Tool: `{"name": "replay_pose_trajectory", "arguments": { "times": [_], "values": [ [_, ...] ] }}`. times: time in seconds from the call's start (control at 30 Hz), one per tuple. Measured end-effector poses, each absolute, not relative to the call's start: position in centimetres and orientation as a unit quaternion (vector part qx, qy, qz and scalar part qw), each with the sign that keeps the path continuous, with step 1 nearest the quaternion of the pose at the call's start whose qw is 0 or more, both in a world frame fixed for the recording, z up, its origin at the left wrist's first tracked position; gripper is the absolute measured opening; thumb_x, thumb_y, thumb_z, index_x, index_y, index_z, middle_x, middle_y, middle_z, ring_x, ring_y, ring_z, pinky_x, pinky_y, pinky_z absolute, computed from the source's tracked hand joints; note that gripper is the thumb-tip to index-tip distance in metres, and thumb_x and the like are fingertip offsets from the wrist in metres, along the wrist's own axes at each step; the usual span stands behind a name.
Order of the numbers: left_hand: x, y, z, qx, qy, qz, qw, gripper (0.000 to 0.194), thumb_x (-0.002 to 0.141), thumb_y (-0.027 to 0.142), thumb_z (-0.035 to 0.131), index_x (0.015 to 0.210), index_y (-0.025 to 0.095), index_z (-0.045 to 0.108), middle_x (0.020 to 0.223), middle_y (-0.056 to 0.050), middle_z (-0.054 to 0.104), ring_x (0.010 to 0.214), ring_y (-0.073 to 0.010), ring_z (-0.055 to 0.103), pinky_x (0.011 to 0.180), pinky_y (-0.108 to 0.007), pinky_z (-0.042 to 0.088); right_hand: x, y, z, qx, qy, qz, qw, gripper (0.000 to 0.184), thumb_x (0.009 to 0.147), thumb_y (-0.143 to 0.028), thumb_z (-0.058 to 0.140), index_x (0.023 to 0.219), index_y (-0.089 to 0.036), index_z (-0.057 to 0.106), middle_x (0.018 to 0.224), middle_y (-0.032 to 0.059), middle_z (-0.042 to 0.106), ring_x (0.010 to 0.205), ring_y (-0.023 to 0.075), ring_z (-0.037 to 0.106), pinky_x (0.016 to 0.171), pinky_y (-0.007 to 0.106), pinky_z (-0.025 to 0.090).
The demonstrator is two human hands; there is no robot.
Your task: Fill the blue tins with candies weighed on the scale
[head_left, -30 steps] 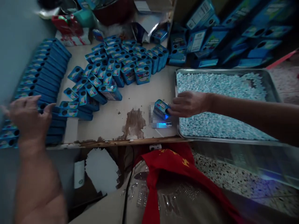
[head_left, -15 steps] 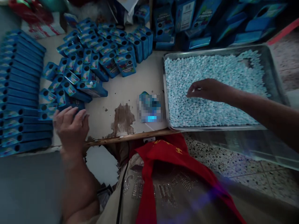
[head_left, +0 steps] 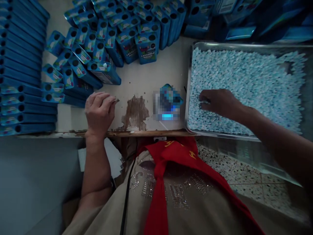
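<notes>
A worn, pale bench [head_left: 139,78] with a patch of bare wood carries a cluster of blue Caramelo Macizo cartons [head_left: 148,49], with a long row of similar cartons [head_left: 22,49] to the left. The right hand [head_left: 217,101] is over pale-blue candies [head_left: 246,78] in a metal tray [head_left: 221,134], its fingers curled; I cannot tell whether they grip any. The left hand [head_left: 99,107] is beside the cluster, fingers loosely bent, hold unclear. Between the hands, a pixelated blue carton [head_left: 168,94] sits by a lit display [head_left: 167,116]
</notes>
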State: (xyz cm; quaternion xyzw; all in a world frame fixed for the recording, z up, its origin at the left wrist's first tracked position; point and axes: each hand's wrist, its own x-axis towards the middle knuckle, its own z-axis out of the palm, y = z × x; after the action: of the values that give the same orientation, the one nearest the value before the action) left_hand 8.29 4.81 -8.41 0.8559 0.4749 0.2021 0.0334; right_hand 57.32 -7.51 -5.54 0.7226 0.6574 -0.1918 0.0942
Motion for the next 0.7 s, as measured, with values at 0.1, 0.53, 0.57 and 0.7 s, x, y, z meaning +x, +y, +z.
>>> {"name": "replay_pose_trajectory", "arguments": {
  "times": [0.1, 0.53, 0.57, 0.7],
  "values": [
    [8.6, 4.6, -8.7, 0.858, 0.468, 0.205, 0.06, 0.032, 0.128, 0.051, 0.06, 0.118, 0.032, 0.084, 0.134, -0.007, 0.085, 0.138, -0.0377, 0.076, 0.13, -0.064, 0.06, 58.9, -7.0, -5.5, 0.759, 0.583, -0.29, 0.006, 0.017, 0.091, -0.015, 0.083, 0.104, -0.026, 0.082, 0.088, 0.006, 0.084, 0.079, 0.0254, 0.078, 0.077, 0.039, 0.052],
    [24.0, 5.3, -10.9, 0.832, 0.288, 0.25, 0.402, 0.069, 0.105, 0.048, 0.101, 0.163, 0.027, 0.07, 0.155, -0.011, 0.078, 0.144, -0.037, 0.076, 0.121, -0.047, 0.067, 57.9, -8.1, -3.7, 0.77, 0.514, -0.369, -0.085, 0.008, 0.092, -0.021, 0.086, 0.098, -0.024, 0.089, 0.075, 0.0033, 0.078, 0.069, 0.0231, 0.075, 0.073, 0.038, 0.056],
    [24.7, 5.5, -10.9, 0.833, 0.279, 0.243, 0.412, 0.06, 0.105, 0.044, 0.101, 0.155, 0.026, 0.073, 0.148, -0.01, 0.08, 0.139, -0.0359, 0.078, 0.119, -0.045, 0.067, 57.7, -8.3, -3.4, 0.768, 0.55, -0.321, -0.064, 0.011, 0.091, -0.021, 0.087, 0.101, -0.025, 0.091, 0.085, 0.0047, 0.084, 0.077, 0.0252, 0.079, 0.078, 0.04, 0.057],
    [26.8, 6.4, -8.8, 0.868, 0.221, 0.236, 0.378, 0.032, 0.111, 0.031, 0.089, 0.141, 0.025, 0.079, 0.137, -0.009, 0.08, 0.128, -0.0321, 0.079, 0.115, -0.045, 0.068, 57.0, -9.0, -3.2, 0.765, 0.598, -0.2, -0.133, 0.017, 0.101, -0.039, 0.089, 0.112, -0.028, 0.095, 0.117, 0.0092, 0.093, 0.096, 0.0314, 0.085, 0.091, 0.044, 0.061]
  ]
}}
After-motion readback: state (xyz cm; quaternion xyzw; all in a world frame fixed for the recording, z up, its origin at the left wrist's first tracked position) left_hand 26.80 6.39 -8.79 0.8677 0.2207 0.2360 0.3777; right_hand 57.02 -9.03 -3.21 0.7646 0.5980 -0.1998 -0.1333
